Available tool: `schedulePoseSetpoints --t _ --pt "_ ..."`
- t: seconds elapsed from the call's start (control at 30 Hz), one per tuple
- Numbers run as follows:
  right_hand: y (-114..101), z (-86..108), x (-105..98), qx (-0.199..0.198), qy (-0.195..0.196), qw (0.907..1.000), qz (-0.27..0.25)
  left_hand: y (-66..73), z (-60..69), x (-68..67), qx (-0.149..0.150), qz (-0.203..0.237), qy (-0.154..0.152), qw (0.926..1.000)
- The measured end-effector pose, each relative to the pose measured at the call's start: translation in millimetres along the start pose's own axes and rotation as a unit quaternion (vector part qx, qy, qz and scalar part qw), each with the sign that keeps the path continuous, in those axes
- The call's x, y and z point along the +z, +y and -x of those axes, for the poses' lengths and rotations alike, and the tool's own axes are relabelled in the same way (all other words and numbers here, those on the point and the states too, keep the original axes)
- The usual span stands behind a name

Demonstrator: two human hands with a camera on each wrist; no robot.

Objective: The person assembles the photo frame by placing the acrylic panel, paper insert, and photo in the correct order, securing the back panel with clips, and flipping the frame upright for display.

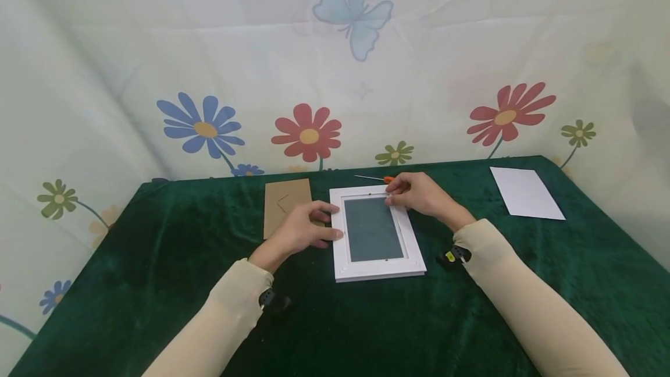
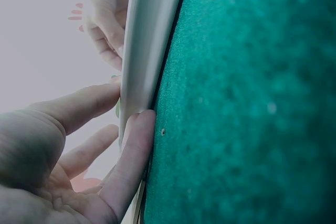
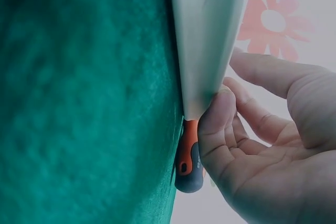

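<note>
the frame [image 1: 413,243] lies flat on the bench [image 1: 303,324] between both hands, probably so each can reach its rim. the left hand [image 1: 300,226], fingers spread and gripping nothing, touches its left side, seemingly to steady it. the right hand [image 1: 421,194] bends its fingers at the far right corner; whether they pinch anything, one cannot tell. the board [image 1: 274,205] lies left, the screwdriver [image 3: 189,156] just behind, the sheet [image 1: 527,194] well apart at right, perhaps to leave working room.

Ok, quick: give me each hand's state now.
Left hand: open, touching the left edge of the white frame.
Right hand: fingers bent at its far right corner; grip cannot be told.
</note>
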State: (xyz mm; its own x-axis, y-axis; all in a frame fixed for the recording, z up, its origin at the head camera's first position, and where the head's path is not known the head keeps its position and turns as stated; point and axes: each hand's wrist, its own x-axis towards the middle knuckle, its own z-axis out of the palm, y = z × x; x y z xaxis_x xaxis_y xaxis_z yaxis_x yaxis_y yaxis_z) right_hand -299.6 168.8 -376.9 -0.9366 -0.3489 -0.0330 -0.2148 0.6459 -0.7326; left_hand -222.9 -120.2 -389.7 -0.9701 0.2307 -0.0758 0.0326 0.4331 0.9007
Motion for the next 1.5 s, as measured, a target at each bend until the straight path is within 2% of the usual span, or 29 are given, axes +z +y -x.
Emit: schedulePoseSetpoints --t 0.47,0.7,1.0,1.23,1.5 --pt "-1.7 1.8 -3.0 -0.003 -0.008 0.9999 -0.006 0.4 0.2 -0.1 -0.002 0.000 0.000 1.0000" --pt "-2.5 3.2 -10.7 0.001 0.002 1.0000 -0.003 1.3 1.6 -0.6 -0.004 -0.001 0.004 1.0000" --pt "8.0 6.9 -39.2 -0.001 0.018 0.9998 -0.011 1.4 1.1 0.1 0.001 -0.002 0.004 1.0000" --pt "14.6 12.8 -67.0 0.027 0.029 0.9986 -0.034 0.0 0.3 0.0 0.001 0.001 0.003 1.0000" --pt "27.5 22.1 -92.5 0.055 0.055 0.9964 -0.034 0.1 0.0 0.1 0.002 0.001 0.002 1.0000"
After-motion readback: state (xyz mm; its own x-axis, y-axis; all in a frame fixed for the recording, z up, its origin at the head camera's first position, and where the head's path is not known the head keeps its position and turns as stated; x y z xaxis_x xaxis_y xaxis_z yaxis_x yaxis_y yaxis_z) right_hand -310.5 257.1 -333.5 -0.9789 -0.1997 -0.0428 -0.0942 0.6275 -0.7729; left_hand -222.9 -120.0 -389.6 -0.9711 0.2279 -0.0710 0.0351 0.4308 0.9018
